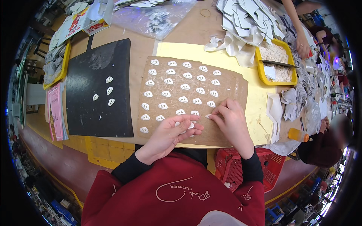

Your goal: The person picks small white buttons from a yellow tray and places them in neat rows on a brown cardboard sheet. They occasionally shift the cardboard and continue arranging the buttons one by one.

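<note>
A brown cardboard sheet (230, 84) lies before me on a yellow sheet (181, 49). Rows of small white rounded-triangular pieces (185, 86), each with two dark holes, are spread over it. My left hand (166, 132), palm up and fingers curled, holds several of the same pieces (190, 126) above the cardboard's near edge. Between thumb and fingertips, my right hand (230, 118) pinches one white piece (208, 116) at the cardboard surface, at the right end of a row. Part of the near rows is hidden behind my left hand.
A black board (85, 109) on the left carries several white pieces. Yellow trays stand at far left and right (258, 62). White cut sheets (245, 17) are piled at the back. A red basket (269, 171) sits below the table edge; another person's hand (302, 46) is at upper right.
</note>
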